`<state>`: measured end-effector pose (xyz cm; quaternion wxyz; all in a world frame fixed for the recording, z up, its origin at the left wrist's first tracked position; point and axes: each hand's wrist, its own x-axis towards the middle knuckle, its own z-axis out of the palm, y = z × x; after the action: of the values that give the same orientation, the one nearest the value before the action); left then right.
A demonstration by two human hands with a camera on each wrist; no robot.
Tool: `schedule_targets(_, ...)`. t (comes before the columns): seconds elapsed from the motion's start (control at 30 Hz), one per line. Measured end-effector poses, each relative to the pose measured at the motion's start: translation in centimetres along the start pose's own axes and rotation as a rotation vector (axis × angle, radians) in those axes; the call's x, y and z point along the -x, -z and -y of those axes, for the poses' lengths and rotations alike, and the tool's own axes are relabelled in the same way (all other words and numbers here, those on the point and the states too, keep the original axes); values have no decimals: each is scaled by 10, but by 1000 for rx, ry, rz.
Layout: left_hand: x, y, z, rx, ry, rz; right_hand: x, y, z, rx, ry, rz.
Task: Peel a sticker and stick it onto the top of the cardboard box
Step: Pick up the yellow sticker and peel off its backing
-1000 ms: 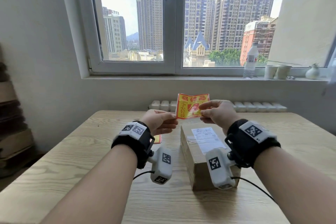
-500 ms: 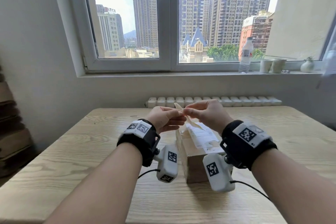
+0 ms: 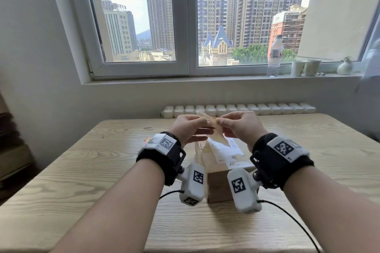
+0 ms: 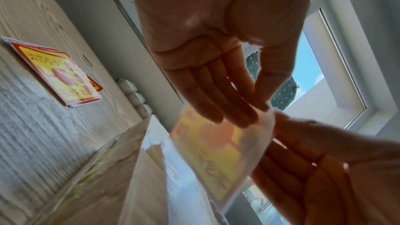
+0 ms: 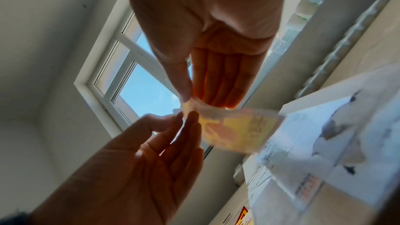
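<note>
A yellow and red sticker (image 3: 214,129) on its white backing hangs above the cardboard box (image 3: 218,185), turned nearly edge-on in the head view. My left hand (image 3: 205,124) and right hand (image 3: 221,123) meet at its upper corner, each pinching it between thumb and fingers. The left wrist view shows the sticker (image 4: 216,151) blurred, printed face down toward the box (image 4: 103,177). In the right wrist view the thumb and fingers of my right hand (image 5: 190,98) pinch the corner of the sticker (image 5: 236,129). A white shipping label (image 3: 225,150) covers part of the box top.
A small stack of the same stickers (image 4: 62,74) lies on the wooden table (image 3: 82,181), left of the box. A radiator (image 3: 236,109) runs behind the table's far edge. On the window sill stand a bottle (image 3: 274,57), cups (image 3: 306,66) and a small vase (image 3: 344,68).
The sticker went from upright, facing me and held at both sides, to tilted edge-on. Both hands have come together at one corner.
</note>
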<state>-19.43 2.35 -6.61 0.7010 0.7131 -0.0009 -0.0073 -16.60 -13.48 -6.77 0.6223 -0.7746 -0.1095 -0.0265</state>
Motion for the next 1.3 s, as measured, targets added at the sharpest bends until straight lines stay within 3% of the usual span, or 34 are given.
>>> schedule_targets(0.17, -4, -4, -3, 84, -14, -55, 0, 0, -4, -20, 41, 43)
schedule_targets(0.53, -6, -1, 1, 45, -151, -197, 5, -9, -5, -24, 90, 75)
schedule_targets(0.7, -4, 3, 1, 120, -116, -128, 3, -12, -6, 28, 129, 70)
schedule_targets(1.03, -7, 8, 6, 123, -83, -133, 0, -18, -6, 81, 168, 67)
schedule_targets(1.2, -13, 11, 7, 213, -31, -225, 0, -16, -7, -140, 41, 51)
schedule_targets(1.3, -14, 8, 10, 252, -71, -281, 0, -12, -7, -241, -35, 29)
